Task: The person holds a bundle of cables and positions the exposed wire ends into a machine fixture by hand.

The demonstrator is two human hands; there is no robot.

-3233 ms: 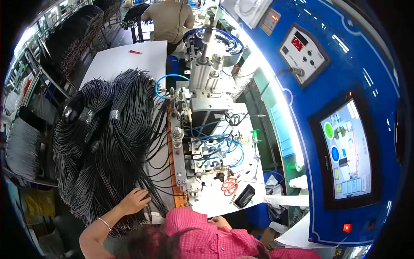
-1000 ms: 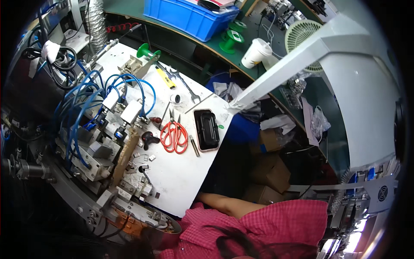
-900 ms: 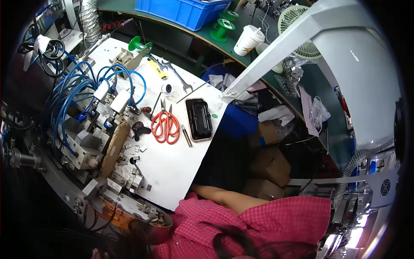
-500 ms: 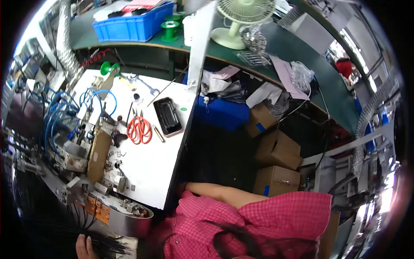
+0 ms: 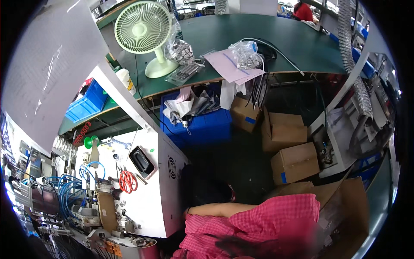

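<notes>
My right forearm (image 5: 222,209), bare below a pink checked sleeve, reaches left to the side of a white-topped workbench (image 5: 148,203). A dark band circles the wrist; the hand beyond it is hidden at the bench side, so its fingers do not show. My left hand is out of the picture. On the bench lie red-handled scissors (image 5: 128,181), a black open tray (image 5: 141,160), a thin brass-coloured rod (image 5: 141,178) and a wrench (image 5: 120,142). A brown board (image 5: 107,211) stands beside metal fixtures and blue air tubes (image 5: 64,192) at the bench's left.
A pale green fan (image 5: 143,32), pink paper (image 5: 230,65) and a bag of small parts (image 5: 180,52) are on the green table (image 5: 302,47) ahead. A blue bin (image 5: 202,129) with papers and several cardboard boxes (image 5: 295,162) stand below. A white post (image 5: 120,93) rises between.
The view has swung right and up, bringing more of the green table and boxes in. My left hand has left the picture. My right arm still reaches to the bench side.
</notes>
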